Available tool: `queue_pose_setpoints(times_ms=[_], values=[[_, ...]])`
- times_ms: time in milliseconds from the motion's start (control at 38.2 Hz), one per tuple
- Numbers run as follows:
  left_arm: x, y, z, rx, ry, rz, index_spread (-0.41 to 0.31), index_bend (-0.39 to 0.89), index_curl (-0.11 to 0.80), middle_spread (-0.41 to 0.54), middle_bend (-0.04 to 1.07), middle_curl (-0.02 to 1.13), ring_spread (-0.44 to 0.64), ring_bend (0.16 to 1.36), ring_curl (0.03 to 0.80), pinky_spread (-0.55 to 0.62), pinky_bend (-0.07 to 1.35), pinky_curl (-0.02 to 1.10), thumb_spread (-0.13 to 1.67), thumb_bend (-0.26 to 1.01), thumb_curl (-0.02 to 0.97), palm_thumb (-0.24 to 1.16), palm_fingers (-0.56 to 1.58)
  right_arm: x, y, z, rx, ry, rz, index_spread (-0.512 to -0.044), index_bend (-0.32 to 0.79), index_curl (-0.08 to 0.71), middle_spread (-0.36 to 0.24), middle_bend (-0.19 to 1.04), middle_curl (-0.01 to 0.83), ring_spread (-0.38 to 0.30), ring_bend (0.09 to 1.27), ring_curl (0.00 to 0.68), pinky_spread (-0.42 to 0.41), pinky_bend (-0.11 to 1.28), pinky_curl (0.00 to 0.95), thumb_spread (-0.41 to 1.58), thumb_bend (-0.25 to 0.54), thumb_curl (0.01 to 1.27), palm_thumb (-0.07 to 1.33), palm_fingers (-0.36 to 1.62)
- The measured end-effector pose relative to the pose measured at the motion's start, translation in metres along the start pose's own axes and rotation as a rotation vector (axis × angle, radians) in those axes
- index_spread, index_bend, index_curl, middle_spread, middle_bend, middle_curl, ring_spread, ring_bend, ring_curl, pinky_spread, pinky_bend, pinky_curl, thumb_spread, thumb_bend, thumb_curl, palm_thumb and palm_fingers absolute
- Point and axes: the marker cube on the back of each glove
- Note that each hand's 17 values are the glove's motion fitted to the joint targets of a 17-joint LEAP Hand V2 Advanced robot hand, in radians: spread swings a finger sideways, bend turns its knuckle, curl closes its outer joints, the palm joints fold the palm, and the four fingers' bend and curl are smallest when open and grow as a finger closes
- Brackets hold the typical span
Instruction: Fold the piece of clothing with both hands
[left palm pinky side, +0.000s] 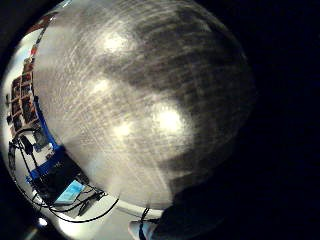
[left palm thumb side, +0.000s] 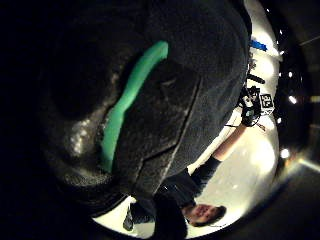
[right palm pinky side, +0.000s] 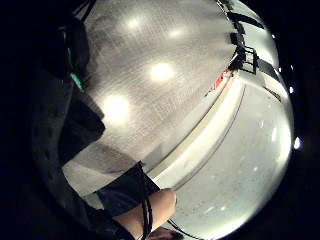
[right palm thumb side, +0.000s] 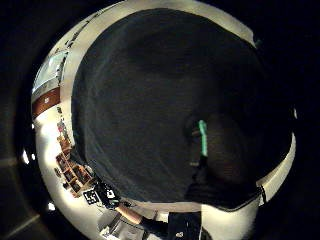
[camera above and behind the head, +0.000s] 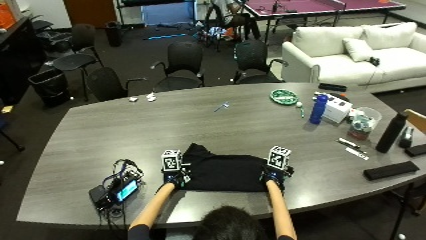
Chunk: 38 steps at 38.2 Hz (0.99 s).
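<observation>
Person's head (camera above and behind the head: 225, 222): dark hair at the lower edge of the outside view, both forearms reaching up toward the table.
Garment (camera above and behind the head: 223, 171): black piece of clothing lying on the grey table (camera above and behind the head: 200, 120) near its front edge, between the two hands; it looks already folded into a compact rectangle, with one corner sticking out at the far left.
Trim: a green strip (left palm thumb side: 131, 97) runs along the dark cloth in the left thumb side palm view, and a short stretch of it shows (right palm thumb side: 202, 137) in the right thumb side palm view.
Handling: judged soft, light and limp, likely to sag and drag on the tabletop; not fragile, not slippery. Best taken at the two outer edges or corners, one per hand, so the layers lift together.
Left hand (camera above and behind the head: 175, 175): at the garment's left edge, touching it. Cloth fills its thumb side palm view, so the palm is close to the fabric; whether the fingers curl round the edge I cannot tell.
Right hand (camera above and behind the head: 274, 176): at the garment's right edge, touching it. Cloth fills most of its thumb side palm view too, but the fingers are hidden under the glove, so I cannot tell its grip.
Elsewhere on the table: a small device with a lit screen (camera above and behind the head: 118, 189) to the left, a blue bottle (camera above and behind the head: 319, 108), a black bottle (camera above and behind the head: 389, 132) and a green dish (camera above and behind the head: 284, 96) well apart on the right.
</observation>
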Motion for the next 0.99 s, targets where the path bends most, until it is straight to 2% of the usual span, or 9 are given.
queue_pose_setpoints(times_ms=[105, 183, 209, 393, 445, 576, 759, 916, 994], values=[[0.003, 0.001, -0.004, -0.022, 0.020, -0.001, -0.092, 0.11, 0.334, 0.297, 0.11, 0.24, 0.49, 0.51, 0.339, 0.47, 0.38, 0.35, 1.31, -0.02, 0.258, 0.03, -0.18, -0.009, -0.002, -0.003, 0.043, -0.014, -0.030, -0.084, 0.06, 0.149, -0.031, 0.28, 0.471, -0.151, 0.69, 0.441, -0.139, 0.72, 0.377, 1.28, 0.035, 0.44, 0.67, 0.88], [0.006, 0.002, -0.005, -0.044, 0.030, -0.002, -0.094, 0.12, 0.321, 0.306, 0.11, 0.23, 0.50, 0.51, 0.333, 0.47, 0.39, 0.35, 1.30, -0.02, 0.253, 0.02, -0.17, -0.015, -0.004, -0.006, 0.058, -0.044, -0.040, -0.101, 0.10, 0.164, -0.064, 0.28, 0.472, -0.178, 0.69, 0.434, -0.204, 0.71, 0.367, 1.25, 0.065, 0.46, 0.76, 1.06], [0.008, 0.003, -0.005, -0.052, 0.029, 0.000, -0.095, 0.12, 0.317, 0.308, 0.11, 0.22, 0.51, 0.51, 0.331, 0.47, 0.39, 0.35, 1.30, -0.02, 0.252, 0.02, -0.17, -0.016, -0.005, -0.006, 0.064, -0.054, -0.045, -0.097, 0.08, 0.162, -0.066, 0.27, 0.471, -0.179, 0.69, 0.436, -0.209, 0.71, 0.367, 1.25, 0.062, 0.46, 0.76, 1.04], [0.016, 0.009, -0.003, -0.083, -0.011, -0.039, -0.092, 0.11, 0.288, 0.322, 0.12, 0.20, 0.53, 0.53, 0.325, 0.47, 0.41, 0.35, 1.29, -0.01, 0.246, 0.02, -0.15, -0.016, -0.012, -0.007, 0.094, -0.116, -0.100, -0.176, 0.17, 0.231, -0.149, 0.32, 0.503, -0.225, 0.71, 0.463, -0.311, 0.64, 0.370, 1.08, 0.075, 0.51, 0.92, 1.26], [0.019, 0.011, -0.001, -0.079, -0.011, -0.040, -0.090, 0.11, 0.282, 0.327, 0.13, 0.19, 0.53, 0.53, 0.323, 0.46, 0.41, 0.35, 1.29, -0.01, 0.244, 0.02, -0.15, -0.006, -0.016, -0.006, 0.068, -0.133, -0.071, -0.191, 0.17, 0.247, -0.164, 0.33, 0.508, -0.234, 0.71, 0.464, -0.323, 0.63, 0.369, 1.03, 0.068, 0.53, 0.95, 1.28], [0.037, 0.024, 0.010, -0.061, 0.034, 0.030, -0.081, 0.13, 0.273, 0.338, 0.13, 0.18, 0.54, 0.53, 0.317, 0.46, 0.42, 0.35, 1.30, 0.00, 0.247, 0.05, -0.14, 0.025, -0.033, -0.007, 0.031, -0.236, 0.005, -0.218, 0.19, 0.290, -0.187, 0.33, 0.513, -0.242, 0.67, 0.460, -0.345, 0.61, 0.368, 0.81, 0.001, 0.57, 0.95, 1.28], [0.065, 0.037, 0.020, -0.045, 0.016, 0.112, -0.071, 0.16, 0.280, 0.344, 0.13, 0.17, 0.55, 0.52, 0.306, 0.46, 0.39, 0.34, 1.33, 0.00, 0.246, 0.09, -0.13, 0.056, -0.047, -0.012, -0.076, -0.480, -0.048, -0.230, 0.18, 0.328, -0.197, 0.32, 0.519, -0.251, 0.64, 0.458, -0.354, 0.62, 0.378, 0.67, -0.020, 0.61, 0.99, 1.28], [0.073, 0.031, 0.007, -0.045, 0.008, 0.165, -0.062, 0.15, 0.284, 0.358, 0.13, 0.15, 0.55, 0.52, 0.298, 0.46, 0.37, 0.33, 1.35, 0.00, 0.241, 0.11, -0.12, 0.072, -0.041, -0.037, -0.043, -0.498, -0.052, -0.236, 0.18, 0.356, -0.200, 0.32, 0.522, -0.255, 0.63, 0.458, -0.358, 0.61, 0.383, 0.57, -0.028, 0.64, 1.00, 1.27], [0.067, 0.031, -0.011, -0.030, 0.028, 0.162, -0.057, 0.14, 0.281, 0.360, 0.13, 0.15, 0.55, 0.52, 0.296, 0.46, 0.38, 0.34, 1.35, 0.00, 0.241, 0.12, -0.11, 0.069, -0.031, -0.065, 0.031, -0.494, -0.080, -0.235, 0.18, 0.368, -0.201, 0.31, 0.524, -0.256, 0.63, 0.459, -0.358, 0.61, 0.385, 0.54, -0.029, 0.65, 1.01, 1.28]])
